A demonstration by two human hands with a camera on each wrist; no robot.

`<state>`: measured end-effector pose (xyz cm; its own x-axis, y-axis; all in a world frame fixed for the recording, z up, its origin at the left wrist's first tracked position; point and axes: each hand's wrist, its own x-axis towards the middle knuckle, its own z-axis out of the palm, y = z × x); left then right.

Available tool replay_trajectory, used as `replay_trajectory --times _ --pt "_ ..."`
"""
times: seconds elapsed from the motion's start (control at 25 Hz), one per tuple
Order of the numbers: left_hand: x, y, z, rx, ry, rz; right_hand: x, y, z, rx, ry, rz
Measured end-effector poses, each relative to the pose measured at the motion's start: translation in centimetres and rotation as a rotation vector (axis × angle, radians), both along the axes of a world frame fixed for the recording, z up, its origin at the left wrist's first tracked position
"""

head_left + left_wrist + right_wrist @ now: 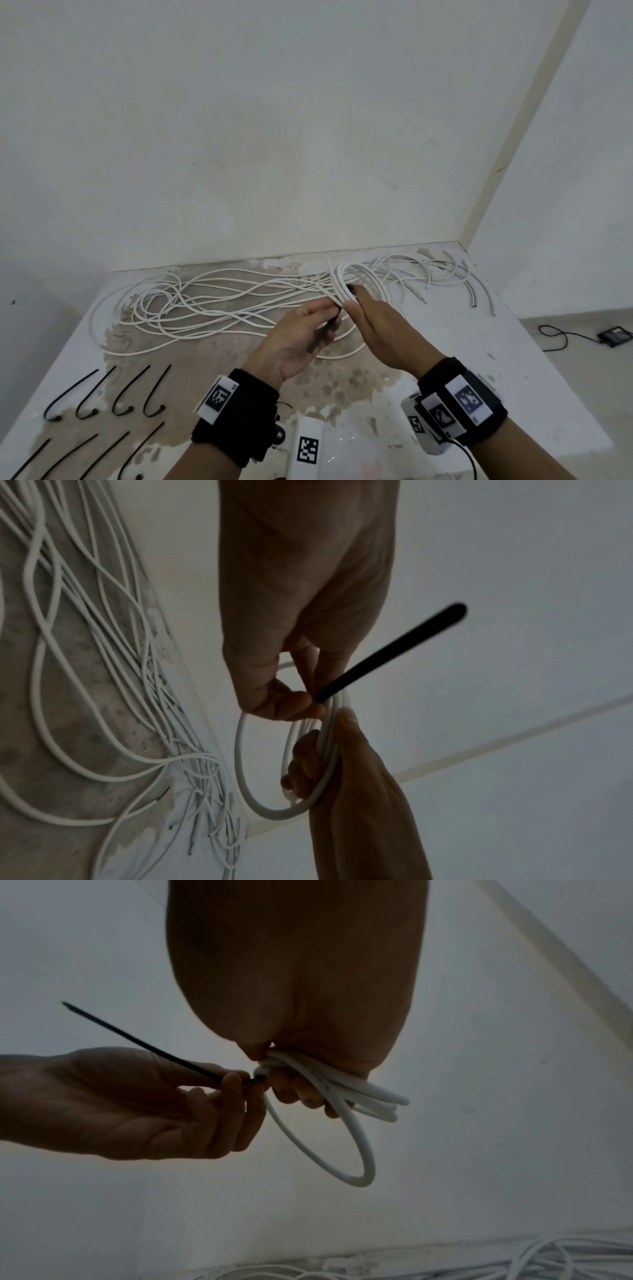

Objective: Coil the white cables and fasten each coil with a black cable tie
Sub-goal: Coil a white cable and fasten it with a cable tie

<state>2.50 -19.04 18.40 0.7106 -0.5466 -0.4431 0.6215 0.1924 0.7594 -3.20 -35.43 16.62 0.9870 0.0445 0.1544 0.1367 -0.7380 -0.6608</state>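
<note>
My right hand (387, 329) is wrapped around the white cable coil (346, 1096), held up over the worktop (445, 342). My left hand (301, 339) pinches the black cable tie (387, 656) right against the coil.

Loose white cables (212, 301) sprawled across the far table (513, 359), spare ties (102, 394) near-left, bare patch between.
</note>
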Motion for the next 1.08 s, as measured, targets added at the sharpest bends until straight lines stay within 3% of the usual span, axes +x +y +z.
replay_trajectory --times 0.16,0.32,0.52,0.72,0.96,1.08 --pt "0.2 -0.2 0.4 0.021 -0.005 -0.004 -0.3 0.2 -0.4 -0.015 -0.074 -0.022" --pt "0.2 -0.6 0.6 -0.101 -0.021 0.157 -0.1 -0.1 -0.7 0.075 -0.150 -0.117" --pt "-1.7 -1.4 1.3 0.026 -0.456 0.094 0.8 -0.6 -0.4 0.265 -0.166 -0.184" --pt "-1.0 -1.6 0.9 0.295 -0.796 0.163 1.2 -0.7 -0.7 0.269 -0.137 -0.190" --pt "0.0 -1.4 1.7 0.450 -0.803 0.095 0.5 0.0 0.4 0.223 -0.147 -0.163" --pt "0.2 -1.7 2.0 0.437 -0.765 0.030 0.6 -0.1 0.6 0.259 -0.159 -0.155"
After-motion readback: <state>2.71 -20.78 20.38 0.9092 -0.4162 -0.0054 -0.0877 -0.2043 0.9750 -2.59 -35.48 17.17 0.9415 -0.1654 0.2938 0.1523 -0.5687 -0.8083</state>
